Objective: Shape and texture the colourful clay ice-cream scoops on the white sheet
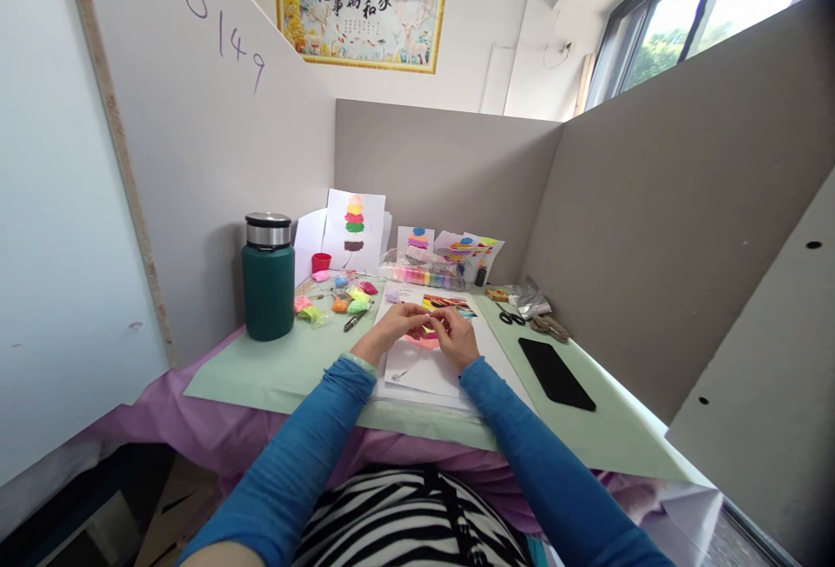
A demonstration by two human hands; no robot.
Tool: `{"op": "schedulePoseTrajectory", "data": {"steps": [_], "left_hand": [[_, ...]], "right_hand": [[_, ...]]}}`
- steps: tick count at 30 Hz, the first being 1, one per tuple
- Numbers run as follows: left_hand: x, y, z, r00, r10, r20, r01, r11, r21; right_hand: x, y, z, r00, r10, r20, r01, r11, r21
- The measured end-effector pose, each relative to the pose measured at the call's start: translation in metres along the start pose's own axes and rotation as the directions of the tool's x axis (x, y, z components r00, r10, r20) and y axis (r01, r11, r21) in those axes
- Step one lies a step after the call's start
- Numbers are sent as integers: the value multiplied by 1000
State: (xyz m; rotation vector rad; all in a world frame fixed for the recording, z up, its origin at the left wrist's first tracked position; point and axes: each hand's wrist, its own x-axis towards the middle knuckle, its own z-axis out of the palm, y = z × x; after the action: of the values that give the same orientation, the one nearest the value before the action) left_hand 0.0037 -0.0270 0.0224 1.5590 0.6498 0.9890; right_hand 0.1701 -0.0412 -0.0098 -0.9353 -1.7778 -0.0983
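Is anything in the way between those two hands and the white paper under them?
Nothing visible stands between the left hand or right hand and the white paper below. Its pink patch shows just under them. I can't tell whether they pinch something tiny.

Anything pinched by the left hand (405,323) or right hand (452,336) is too small to tell; both hide part of the drawing sheet (421,374); toward the tabletop's (225,376) far edge, a plastic pack (427,275) covers a card's (416,237) bottom; the frame cuts off the window (665,38).
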Motion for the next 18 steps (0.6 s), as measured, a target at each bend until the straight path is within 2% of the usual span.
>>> {"op": "schedulePoseTrajectory", "data": {"steps": [6,15,18], "left_hand": [[1,-1,0,998,37,-44,-36,999,14],[0,0,0,998,43,-34,-43,999,23],[0,0,0,998,27,-63,-26,999,25]], "right_hand": [[-1,-1,0,998,52,-18,-52,999,-9],[0,-1,0,999,43,-11,-43,998,-34],[0,-2,0,999,39,-12,-39,999,-37]]}}
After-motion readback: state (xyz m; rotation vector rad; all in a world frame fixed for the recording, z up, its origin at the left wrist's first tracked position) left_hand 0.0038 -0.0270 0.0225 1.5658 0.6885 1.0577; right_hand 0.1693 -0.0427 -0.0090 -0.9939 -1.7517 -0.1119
